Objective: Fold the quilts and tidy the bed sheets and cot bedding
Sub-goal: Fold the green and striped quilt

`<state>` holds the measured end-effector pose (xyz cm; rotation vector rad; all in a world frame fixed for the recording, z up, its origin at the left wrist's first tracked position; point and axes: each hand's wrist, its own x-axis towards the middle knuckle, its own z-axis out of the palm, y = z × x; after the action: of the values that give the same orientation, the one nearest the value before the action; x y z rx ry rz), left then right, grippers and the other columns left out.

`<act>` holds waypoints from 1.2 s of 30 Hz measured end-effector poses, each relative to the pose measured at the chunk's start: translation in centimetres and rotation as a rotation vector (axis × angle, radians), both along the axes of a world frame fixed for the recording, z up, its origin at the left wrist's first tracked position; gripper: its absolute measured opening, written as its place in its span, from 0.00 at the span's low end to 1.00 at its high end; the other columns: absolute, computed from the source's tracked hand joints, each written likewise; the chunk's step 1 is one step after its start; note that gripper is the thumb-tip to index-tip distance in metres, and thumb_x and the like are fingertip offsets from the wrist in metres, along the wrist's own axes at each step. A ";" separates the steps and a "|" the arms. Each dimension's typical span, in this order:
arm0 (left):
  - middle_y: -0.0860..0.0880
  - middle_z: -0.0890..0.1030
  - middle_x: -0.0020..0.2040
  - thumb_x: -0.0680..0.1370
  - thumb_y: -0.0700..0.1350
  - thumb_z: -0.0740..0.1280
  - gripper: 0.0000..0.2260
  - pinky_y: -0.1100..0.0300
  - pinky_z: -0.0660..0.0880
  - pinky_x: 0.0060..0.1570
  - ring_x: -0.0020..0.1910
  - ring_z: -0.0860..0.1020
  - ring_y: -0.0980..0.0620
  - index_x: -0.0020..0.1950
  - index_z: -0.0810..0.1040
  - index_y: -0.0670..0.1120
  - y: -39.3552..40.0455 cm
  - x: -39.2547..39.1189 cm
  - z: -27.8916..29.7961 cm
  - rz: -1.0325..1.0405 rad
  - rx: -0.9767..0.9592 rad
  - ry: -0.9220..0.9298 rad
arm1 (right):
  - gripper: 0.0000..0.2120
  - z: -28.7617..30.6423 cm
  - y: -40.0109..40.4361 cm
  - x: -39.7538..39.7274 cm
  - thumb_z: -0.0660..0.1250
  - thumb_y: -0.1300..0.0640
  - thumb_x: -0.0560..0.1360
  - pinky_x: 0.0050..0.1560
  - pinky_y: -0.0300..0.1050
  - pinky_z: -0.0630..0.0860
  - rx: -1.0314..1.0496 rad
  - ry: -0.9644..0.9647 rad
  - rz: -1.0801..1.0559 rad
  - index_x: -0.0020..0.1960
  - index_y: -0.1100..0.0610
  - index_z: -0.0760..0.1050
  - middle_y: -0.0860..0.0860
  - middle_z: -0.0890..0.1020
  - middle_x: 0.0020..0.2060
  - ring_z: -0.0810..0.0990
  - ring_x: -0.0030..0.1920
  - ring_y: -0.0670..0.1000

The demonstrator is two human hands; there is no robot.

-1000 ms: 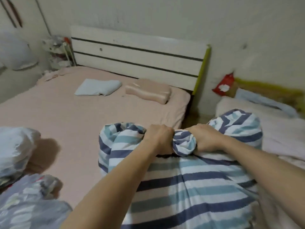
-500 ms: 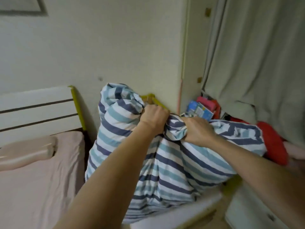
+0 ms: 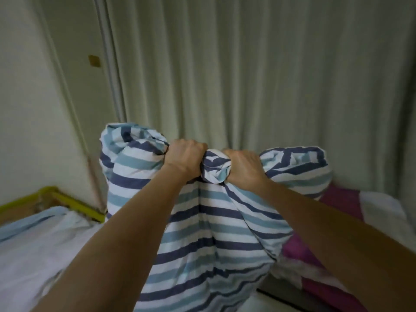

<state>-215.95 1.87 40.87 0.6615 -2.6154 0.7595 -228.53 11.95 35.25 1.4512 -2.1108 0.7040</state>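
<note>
Both fists clench the striped quilt (image 3: 209, 233), held up in front of the curtain (image 3: 258, 75). The left hand (image 3: 183, 157) and right hand (image 3: 242, 168) grip a bunched fold between them, close together. The quilt hangs down between the arms, over the cot's white sheet (image 3: 33, 244) and magenta bedding (image 3: 333, 200).

Bottom left there's a low cot with a yellow-green edged wooden frame (image 3: 67, 200), and it's carrying a rumpled white sheet (image 3: 33, 251) with a pale blue cloth (image 3: 29, 221) lying along its far side. Over on the right, a magenta blanket (image 3: 333, 199) and some white bedding (image 3: 380, 208) are sitting on another surface, can't really tell what.
</note>
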 end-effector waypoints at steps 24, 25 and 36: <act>0.47 0.81 0.52 0.79 0.44 0.61 0.07 0.56 0.66 0.38 0.50 0.80 0.45 0.57 0.73 0.49 -8.8 -36.7 14.0 -0.415 -0.170 0.255 | 0.08 14.6 -7.0 -32.6 0.68 0.54 0.70 0.37 0.43 0.63 -0.302 0.056 -0.471 0.40 0.50 0.67 0.53 0.81 0.37 0.79 0.39 0.58; 0.47 0.81 0.52 0.79 0.44 0.61 0.07 0.56 0.66 0.38 0.49 0.80 0.45 0.56 0.73 0.49 -8.5 -37.4 14.4 -0.435 -0.156 0.295 | 0.09 15.5 -6.4 -33.3 0.68 0.53 0.69 0.37 0.44 0.63 -0.295 0.088 -0.489 0.41 0.50 0.67 0.53 0.82 0.38 0.79 0.40 0.59; 0.47 0.80 0.51 0.72 0.45 0.68 0.17 0.53 0.71 0.39 0.49 0.80 0.43 0.60 0.74 0.49 6.9 -50.5 11.5 -0.844 -0.041 0.471 | 0.17 15.0 12.9 -41.6 0.75 0.59 0.63 0.35 0.47 0.76 -0.317 0.496 -0.703 0.51 0.60 0.80 0.58 0.83 0.38 0.82 0.35 0.59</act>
<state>-266.44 8.80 52.41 -0.2694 -2.1200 0.3277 -270.17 24.86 50.21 0.5608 -1.8198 0.3301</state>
